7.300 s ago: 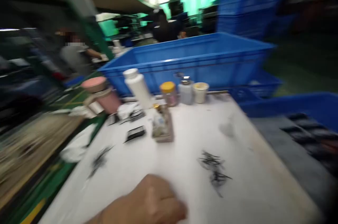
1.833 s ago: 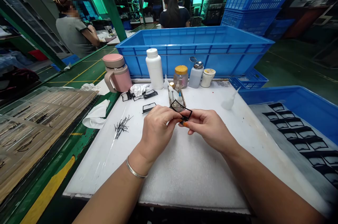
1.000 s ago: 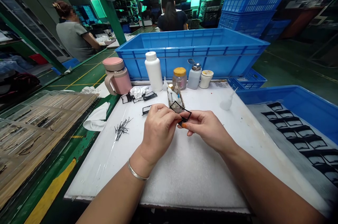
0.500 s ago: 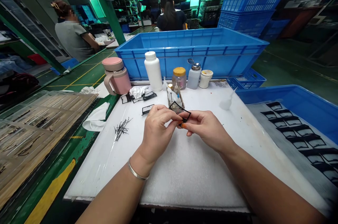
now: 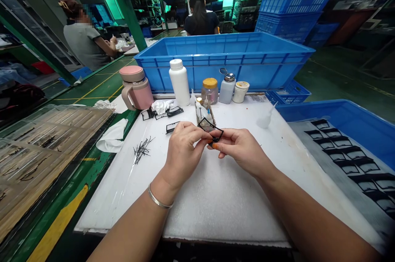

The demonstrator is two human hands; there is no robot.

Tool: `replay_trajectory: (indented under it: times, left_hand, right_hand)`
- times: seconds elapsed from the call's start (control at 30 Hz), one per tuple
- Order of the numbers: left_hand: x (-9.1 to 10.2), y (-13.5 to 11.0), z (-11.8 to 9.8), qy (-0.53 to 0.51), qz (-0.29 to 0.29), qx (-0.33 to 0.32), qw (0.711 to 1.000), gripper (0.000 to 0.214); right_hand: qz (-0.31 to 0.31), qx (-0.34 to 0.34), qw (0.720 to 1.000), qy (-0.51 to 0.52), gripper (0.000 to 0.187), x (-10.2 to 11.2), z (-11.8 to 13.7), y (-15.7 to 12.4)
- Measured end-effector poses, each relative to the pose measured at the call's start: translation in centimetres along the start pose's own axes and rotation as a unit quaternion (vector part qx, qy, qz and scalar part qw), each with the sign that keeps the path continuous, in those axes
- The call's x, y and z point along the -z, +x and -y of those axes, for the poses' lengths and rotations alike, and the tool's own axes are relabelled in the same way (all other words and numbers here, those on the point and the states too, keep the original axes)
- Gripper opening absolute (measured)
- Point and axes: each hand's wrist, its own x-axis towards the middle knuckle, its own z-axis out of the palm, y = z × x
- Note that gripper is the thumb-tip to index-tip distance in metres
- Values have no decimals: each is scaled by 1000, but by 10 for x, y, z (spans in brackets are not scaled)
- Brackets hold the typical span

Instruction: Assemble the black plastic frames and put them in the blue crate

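Observation:
Over the middle of the white work surface (image 5: 228, 204), a small black rectangular frame (image 5: 219, 131) is held up at a tilt. My left hand (image 5: 187, 147) pinches its left lower side between thumb and finger. On the other side, my right hand (image 5: 240, 147) grips the lower right part. Both sets of fingertips nearly meet and hide the frame's lower edge. Just behind it stands a small box (image 5: 205, 112) of little bottles. Left of my hands lie another black frame (image 5: 170, 128) and a loose pile of thin black strips (image 5: 142, 150).
A pink mug (image 5: 137, 89), a white bottle (image 5: 180, 83), a yellow-lidded jar (image 5: 210, 90) and a pump bottle (image 5: 226, 90) stand before a large blue crate (image 5: 228, 62). Rows of black frames (image 5: 348, 153) fill a right-hand bin. Two co-workers sit beyond.
My hands and the frame stay almost in place, with only a slight shift of view. The co-worker at left has raised a hand.

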Motion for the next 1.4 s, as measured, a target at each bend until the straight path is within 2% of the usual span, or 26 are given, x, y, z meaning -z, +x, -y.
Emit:
replay_trajectory:
  times: [0.27,0.57,0.83,1.2,1.4]
  left_hand:
    - [-1,-1,-1,23,7,-17,1000,8]
    - [-1,-1,0,43,35,-5,998,15]
    - [-1,-1,-2,46,34,17,998,14]
    - [-1,-1,-4,44,32,30,998,13]
    - [-2,-1,-3,40,19,20,999,11]
  right_hand:
    - [-6,4,1000,-5,28,0,1,-1]
    - [-48,39,990,-130,16,-3,3,-1]
    - [-60,78,976,-195,18,-3,1,-3]
    - [-57,103,974,-194,20,-4,1,-2]
    - [-66,85,978,-177,15,-3,2,-5]
